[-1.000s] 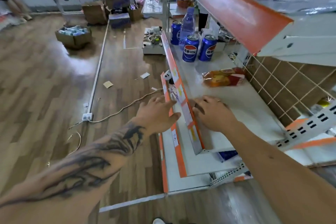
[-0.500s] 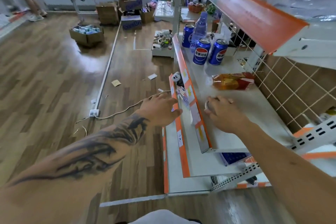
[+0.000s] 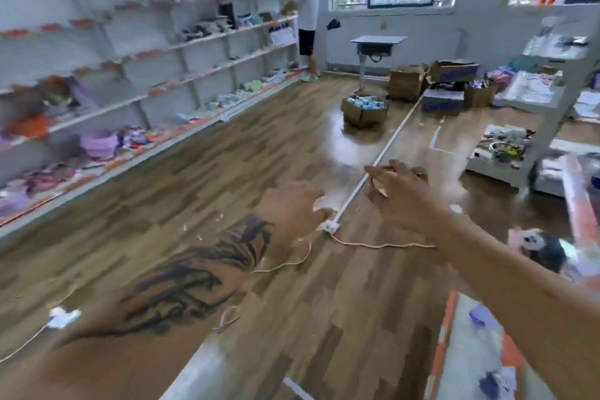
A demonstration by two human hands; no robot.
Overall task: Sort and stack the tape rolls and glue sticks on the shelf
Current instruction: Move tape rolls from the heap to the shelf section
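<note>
Head view: right hand (image 3: 401,196), at centre frame, is pinching what looks like a small tape roll (image 3: 380,177) in curled fingers, seemingly carrying it to be sorted, while left hand (image 3: 292,208) is hanging loosely open beside it, holding nothing, over wood floor (image 3: 227,172), with shelf (image 3: 581,214) at right edge.
</note>
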